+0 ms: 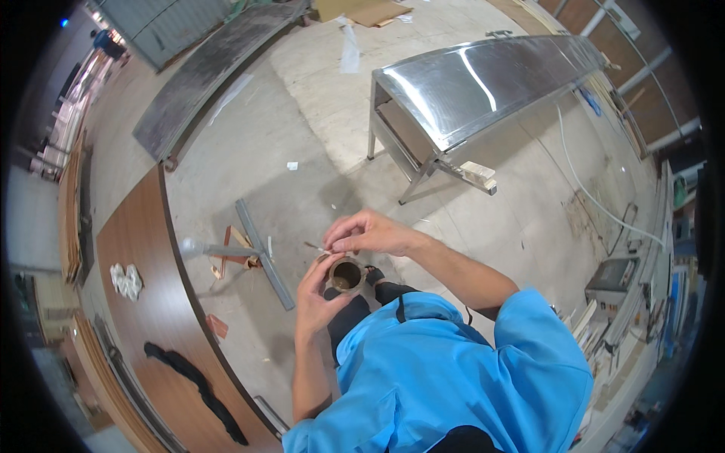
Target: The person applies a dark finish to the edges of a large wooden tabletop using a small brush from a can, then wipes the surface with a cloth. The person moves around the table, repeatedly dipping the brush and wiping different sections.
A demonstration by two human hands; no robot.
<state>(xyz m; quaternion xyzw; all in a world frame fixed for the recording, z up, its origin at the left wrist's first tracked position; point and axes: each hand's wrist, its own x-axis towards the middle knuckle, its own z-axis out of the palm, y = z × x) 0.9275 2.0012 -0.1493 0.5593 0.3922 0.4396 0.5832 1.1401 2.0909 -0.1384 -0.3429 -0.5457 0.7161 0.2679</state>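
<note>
My left hand (315,281) is wrapped round a small round cup (362,284) with a dark hollow and something brown inside it. The cup is held in front of my body, its mouth facing up. Just above it, my right hand (368,232) is closed with its fingertips together, close to the fingers of my left hand. From those fingertips a thin stick with a brown tip (310,244) pokes out to the left. Its kind is too small to make out.
To my left stands a brown wood-grain table (155,283) bearing a crumpled white cloth (126,281) and a black strip of fabric (198,383). A grey metal stand (266,257) is beside it. A shiny metal table (483,87) stands ahead right; a long dark table (204,72) is far left.
</note>
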